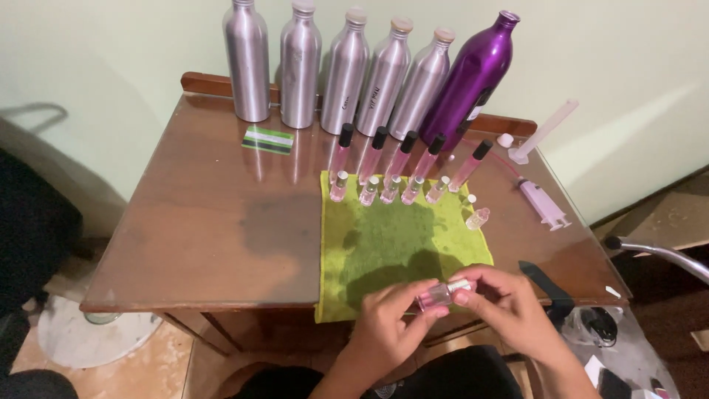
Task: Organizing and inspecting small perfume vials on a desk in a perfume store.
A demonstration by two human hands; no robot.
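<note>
Both hands are closed on one small vial of pink liquid [441,294], held on its side over the near edge of the green cloth [384,251]. The left hand [388,325] grips the body; the right hand [502,303] pinches the cap end. On the table [199,229], five tall capped pink tubes [402,157] and five small vials [390,189] already stand in rows. Two more small vials [477,219] stand apart at the cloth's right edge.

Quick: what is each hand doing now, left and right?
Left hand: shut on the small glass bottle.
Right hand: fingers pinch the bottle's cap end.
</note>
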